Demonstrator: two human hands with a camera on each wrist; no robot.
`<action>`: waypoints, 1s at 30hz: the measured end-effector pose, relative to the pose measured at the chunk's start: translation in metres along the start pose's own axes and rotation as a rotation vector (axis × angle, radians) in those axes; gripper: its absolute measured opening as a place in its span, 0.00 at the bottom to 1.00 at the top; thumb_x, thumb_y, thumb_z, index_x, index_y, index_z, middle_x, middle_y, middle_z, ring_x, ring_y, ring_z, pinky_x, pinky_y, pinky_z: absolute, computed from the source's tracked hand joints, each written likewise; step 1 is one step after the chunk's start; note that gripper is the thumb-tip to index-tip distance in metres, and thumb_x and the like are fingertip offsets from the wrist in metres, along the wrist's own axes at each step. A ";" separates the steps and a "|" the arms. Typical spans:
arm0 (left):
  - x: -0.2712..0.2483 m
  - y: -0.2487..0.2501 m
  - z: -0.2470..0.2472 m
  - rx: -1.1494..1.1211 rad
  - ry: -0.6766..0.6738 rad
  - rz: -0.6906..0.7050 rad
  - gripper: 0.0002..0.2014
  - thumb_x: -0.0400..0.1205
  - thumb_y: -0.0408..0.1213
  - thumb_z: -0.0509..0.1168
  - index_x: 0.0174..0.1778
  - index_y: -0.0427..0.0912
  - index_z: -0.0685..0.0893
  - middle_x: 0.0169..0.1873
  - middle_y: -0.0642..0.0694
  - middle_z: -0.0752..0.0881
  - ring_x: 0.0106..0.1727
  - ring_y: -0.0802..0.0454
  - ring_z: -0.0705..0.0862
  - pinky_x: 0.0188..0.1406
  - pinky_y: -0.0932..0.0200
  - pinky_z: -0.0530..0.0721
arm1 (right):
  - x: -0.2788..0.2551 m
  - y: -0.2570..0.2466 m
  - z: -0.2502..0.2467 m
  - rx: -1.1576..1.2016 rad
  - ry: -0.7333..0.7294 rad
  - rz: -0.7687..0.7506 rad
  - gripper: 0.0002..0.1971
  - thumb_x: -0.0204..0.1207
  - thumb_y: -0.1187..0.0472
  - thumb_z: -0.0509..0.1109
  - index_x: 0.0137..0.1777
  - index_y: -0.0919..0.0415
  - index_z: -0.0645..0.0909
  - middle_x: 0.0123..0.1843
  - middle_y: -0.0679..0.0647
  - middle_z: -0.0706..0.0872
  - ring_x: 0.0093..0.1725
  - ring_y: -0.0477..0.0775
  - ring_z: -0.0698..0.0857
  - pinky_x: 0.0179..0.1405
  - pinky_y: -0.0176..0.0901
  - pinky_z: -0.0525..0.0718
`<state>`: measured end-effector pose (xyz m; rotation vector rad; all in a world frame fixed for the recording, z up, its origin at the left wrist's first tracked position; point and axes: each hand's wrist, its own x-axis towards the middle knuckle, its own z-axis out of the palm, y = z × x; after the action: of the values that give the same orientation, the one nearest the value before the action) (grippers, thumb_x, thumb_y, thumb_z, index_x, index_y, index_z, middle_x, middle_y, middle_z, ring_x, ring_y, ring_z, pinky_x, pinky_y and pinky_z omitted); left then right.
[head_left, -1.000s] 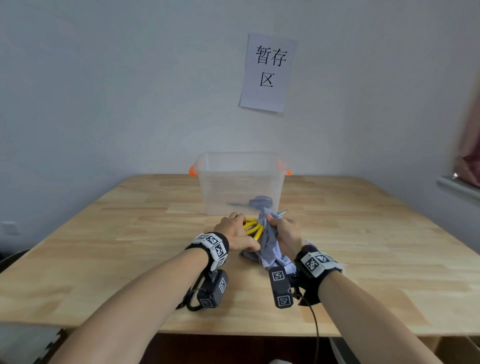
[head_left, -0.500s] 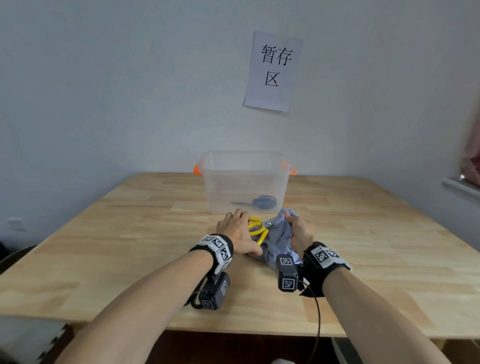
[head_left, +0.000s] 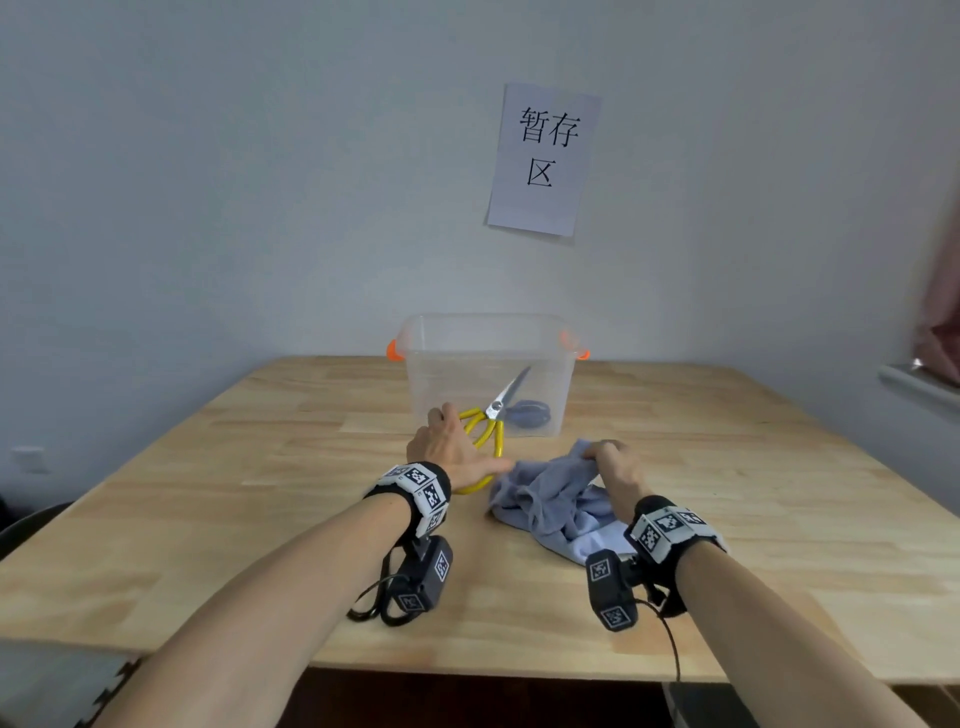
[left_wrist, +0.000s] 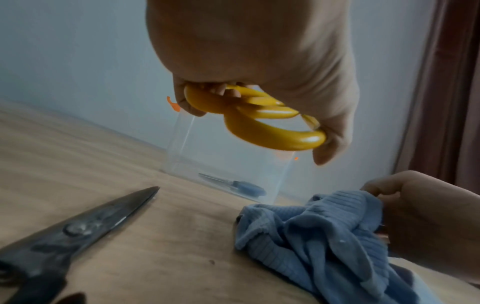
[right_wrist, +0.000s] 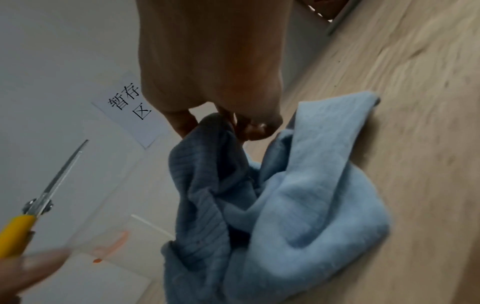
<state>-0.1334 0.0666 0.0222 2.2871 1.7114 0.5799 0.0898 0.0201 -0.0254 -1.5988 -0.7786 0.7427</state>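
My left hand (head_left: 449, 447) grips the yellow handles (left_wrist: 259, 127) of a pair of scissors (head_left: 493, 410). They are held above the table, their steel blades pointing up and away at the clear bin. To its right, my right hand (head_left: 615, 470) pinches a bunched-up blue cloth (head_left: 550, 499) whose lower part lies crumpled on the wooden table (head_left: 260, 493). The cloth (right_wrist: 298, 195) hangs from my fingers in the right wrist view, and the scissors (right_wrist: 52, 189) show clear of it at the left.
A clear plastic bin (head_left: 447, 374) with orange handles stands just beyond my hands, with blue-handled scissors (head_left: 530, 413) on its floor. Dark scissor blades (left_wrist: 78, 226) lie on the table under my left wrist, hidden in the head view. A paper sign (head_left: 543, 161) hangs on the wall.
The scissors have come out of the cloth, which covered the blades before. My left hand lifted them forward and left, while my right hand drew the cloth right and down onto the table.
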 end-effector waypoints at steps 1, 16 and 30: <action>-0.001 0.004 -0.002 -0.031 0.011 -0.023 0.55 0.60 0.72 0.75 0.73 0.39 0.65 0.68 0.42 0.74 0.66 0.40 0.79 0.55 0.51 0.77 | -0.002 -0.006 -0.001 -0.058 0.032 -0.020 0.23 0.70 0.54 0.66 0.63 0.65 0.82 0.62 0.65 0.82 0.61 0.65 0.78 0.57 0.52 0.78; 0.003 0.030 -0.008 -0.524 -0.051 -0.182 0.23 0.84 0.55 0.63 0.41 0.35 0.83 0.43 0.34 0.88 0.47 0.36 0.87 0.43 0.52 0.82 | -0.055 -0.032 0.025 -0.132 -0.247 -0.274 0.10 0.78 0.64 0.75 0.58 0.64 0.84 0.41 0.54 0.87 0.39 0.49 0.85 0.36 0.31 0.82; -0.014 0.048 -0.006 -0.981 -0.222 -0.321 0.17 0.89 0.40 0.56 0.33 0.38 0.72 0.27 0.43 0.68 0.26 0.48 0.67 0.28 0.57 0.67 | -0.067 -0.040 0.053 -0.804 -0.046 -0.345 0.20 0.79 0.45 0.71 0.59 0.61 0.85 0.67 0.60 0.67 0.70 0.61 0.64 0.72 0.46 0.65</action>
<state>-0.0977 0.0392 0.0451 1.3042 1.2253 0.8123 0.0044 0.0009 0.0099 -2.0643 -1.4629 0.2055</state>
